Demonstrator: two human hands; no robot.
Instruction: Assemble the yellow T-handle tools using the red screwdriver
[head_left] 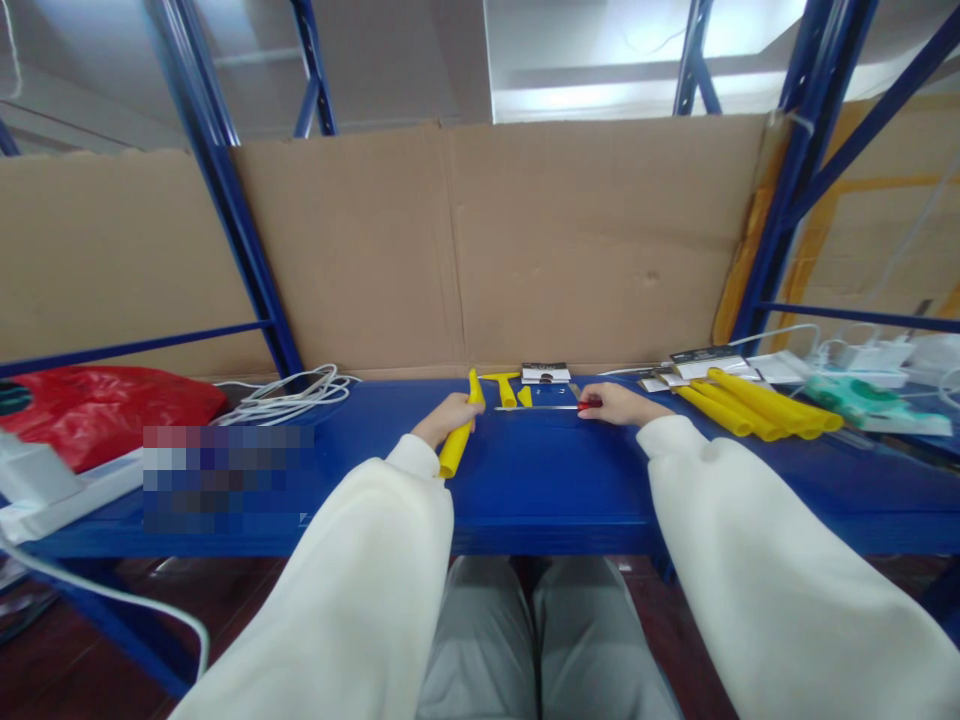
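My left hand (448,418) is closed around a yellow plastic tube (453,452), which slants with its upper end away from me. In my right hand (616,404) is the red handle of a screwdriver (588,405); its long thin metal shaft points left, low over the blue table (547,480). Just beyond the shaft lie a yellow T-shaped piece (508,391) and a small yellow piece (525,396). A few tiny bits, too small to name, are scattered to their right, in front of a black-and-white packet (545,373).
Several yellow tubes (757,405) lie at the right, by packets and a green-and-white item (862,400). White cable (296,395), a red plastic bag (112,405) and a power strip (75,500) are at the left. A cardboard panel (525,240) stands behind, between blue posts.
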